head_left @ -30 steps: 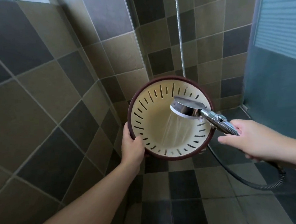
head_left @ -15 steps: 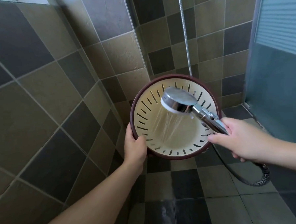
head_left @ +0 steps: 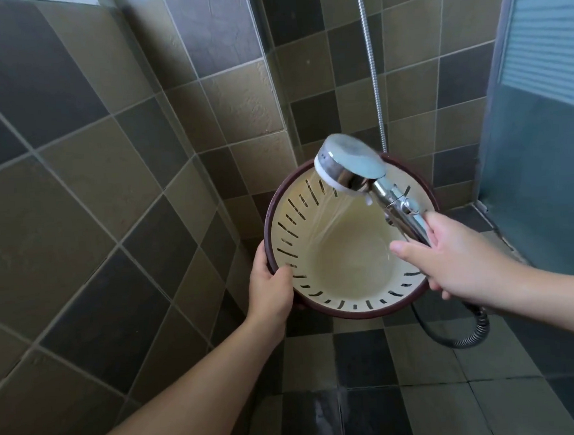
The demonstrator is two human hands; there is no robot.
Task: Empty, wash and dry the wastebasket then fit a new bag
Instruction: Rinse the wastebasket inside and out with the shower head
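Observation:
The wastebasket (head_left: 344, 267) is round, cream inside with a dark red rim and slotted walls, its mouth tilted toward me. My left hand (head_left: 272, 284) grips its left rim, thumb inside. My right hand (head_left: 454, 258) holds the handle of a chrome shower head (head_left: 349, 164), which hangs over the basket's upper rim. Water sprays from it down onto the left inner wall and the bottom of the basket.
Tiled walls in brown and grey close in on the left and behind. A metal hose (head_left: 372, 66) runs up the back wall and loops dark near the floor (head_left: 465, 337). A frosted glass door (head_left: 544, 70) stands at the right. The tiled floor (head_left: 355, 396) looks wet.
The shower head rose from the basket's middle to above its upper rim, and the spray swung to the left wall. The basket's mouth tilted more upward.

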